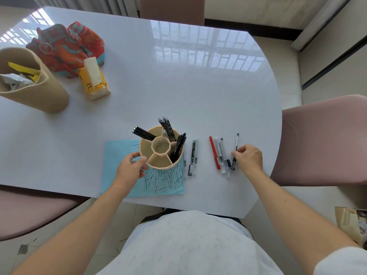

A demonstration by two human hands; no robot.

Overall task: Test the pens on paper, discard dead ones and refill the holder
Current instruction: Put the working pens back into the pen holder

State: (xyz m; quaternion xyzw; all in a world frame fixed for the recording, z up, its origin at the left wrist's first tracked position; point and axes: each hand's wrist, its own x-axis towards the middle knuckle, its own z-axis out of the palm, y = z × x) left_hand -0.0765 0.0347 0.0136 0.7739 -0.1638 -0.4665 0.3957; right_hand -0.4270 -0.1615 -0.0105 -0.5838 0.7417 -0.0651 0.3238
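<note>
Refill stage, well under way by the look of it.

Tan round plastic pen holder with petal compartments (161, 149) upright on white glossy surface (178, 86), resting on far right part of light blue paper sheet (123, 175). Sheet dense with dark test strokes near the holder's base, plus one short red mark: testing seemingly mostly or wholly done.

Holder partly filled: black pens (143, 133) in far left compartment, patterned dark pens (168, 127) in far one, black pens with white lettering (178, 147) in right one. Centre cell and near compartments without pens.

Still lying on surface: two pens (193, 157) just right of holder, one with checkered clip; further right a cluster with red pen (214, 152) and clear-barrelled pens (223, 157) alongside.

Left hand (131, 167) curled round holder's near left wall, thumb at rim, steadying it. Right hand (249, 157) pinching slim black-capped clear pen (236, 149) at right edge of cluster, pen low, lifted or not unclear.

Left to do, likely: about six loose pens to go in holder or discard. Beige felt bin (39, 90) far left holds scrap; dead pens inside not discernible.
</note>
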